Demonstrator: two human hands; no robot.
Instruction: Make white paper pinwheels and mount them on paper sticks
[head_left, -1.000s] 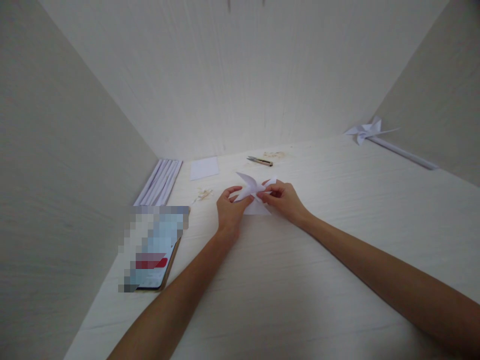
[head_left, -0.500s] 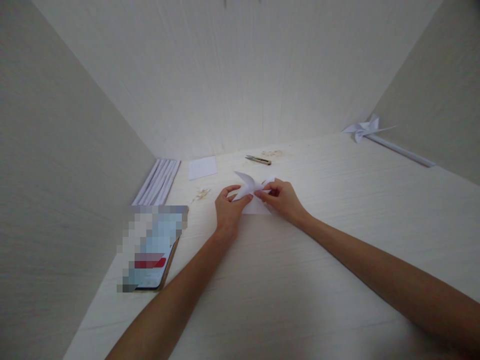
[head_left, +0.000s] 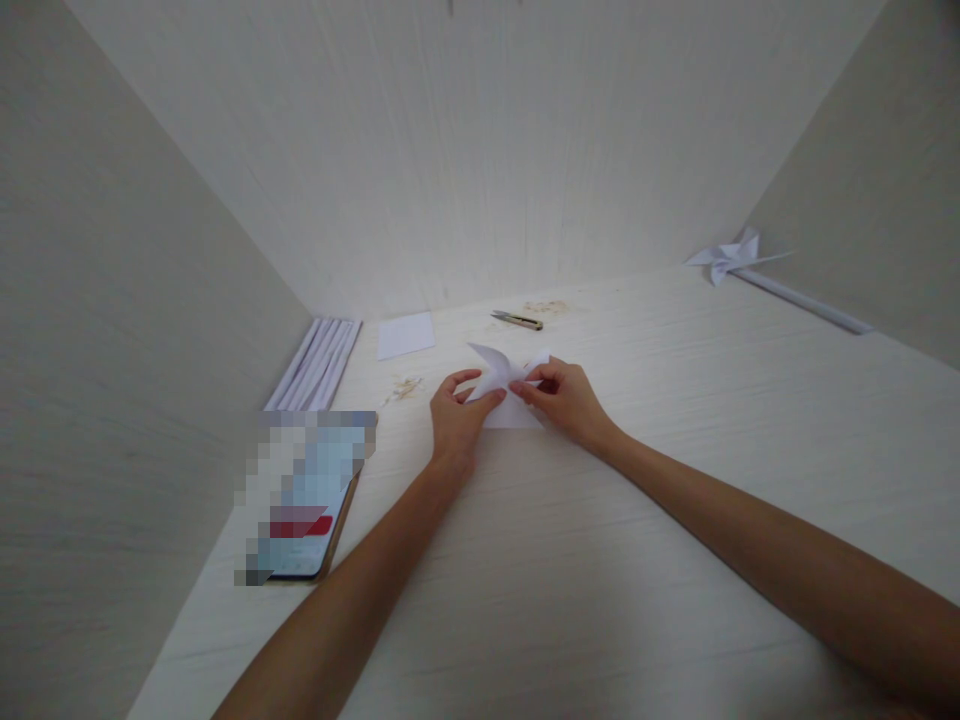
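Observation:
Between my hands, low over the white table, is a white paper pinwheel [head_left: 495, 375] with its flaps bent in toward the middle. My left hand [head_left: 457, 415] pinches its left side, thumb near the centre. Thumb and fingers of my right hand [head_left: 562, 398] are closed on the right side, close to the same centre. One pointed flap stands up at the back, and a flat edge of the paper shows at the front. Whatever lies under my fingertips is hidden.
Thread snips [head_left: 517, 320] lie behind my hands, beside a square paper sheet [head_left: 406, 335]. Rolled paper sticks [head_left: 319, 360] and a phone [head_left: 322, 510] are at left. Small wooden bits [head_left: 405, 390] lie nearby. A finished pinwheel [head_left: 727, 258] on a stick rests against the right wall.

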